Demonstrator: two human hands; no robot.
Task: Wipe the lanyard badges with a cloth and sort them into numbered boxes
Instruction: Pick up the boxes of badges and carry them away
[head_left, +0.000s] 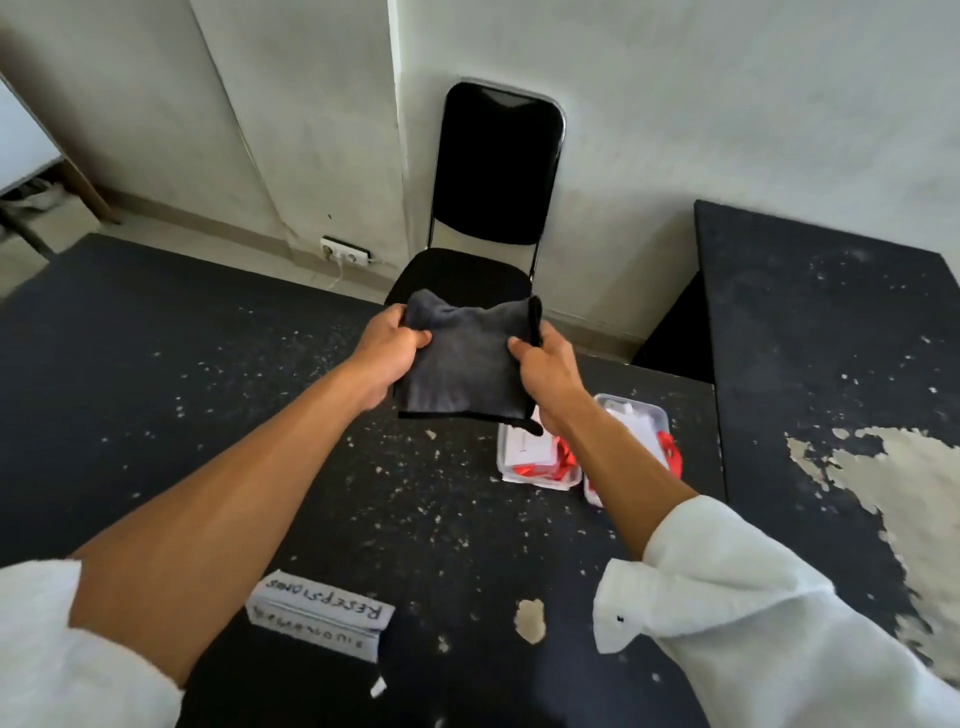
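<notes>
Dark, flecked counter (208, 364) facing a black chair (498, 166), seen from the head. Grips a grey cloth (462, 369) above it by opposite edges, left hand (387, 348) and right hand (545, 371) both curled on it, likely spreading a clean face. Leaves badges (524, 447) in clear boxes (639, 406) beside the right forearm, within reach.

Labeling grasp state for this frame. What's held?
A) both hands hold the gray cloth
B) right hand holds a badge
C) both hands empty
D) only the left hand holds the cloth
A: the left hand and the right hand each have a grip on opposite edges of the gray cloth, lifted above the table, while the badges lie in the clear boxes.
</notes>
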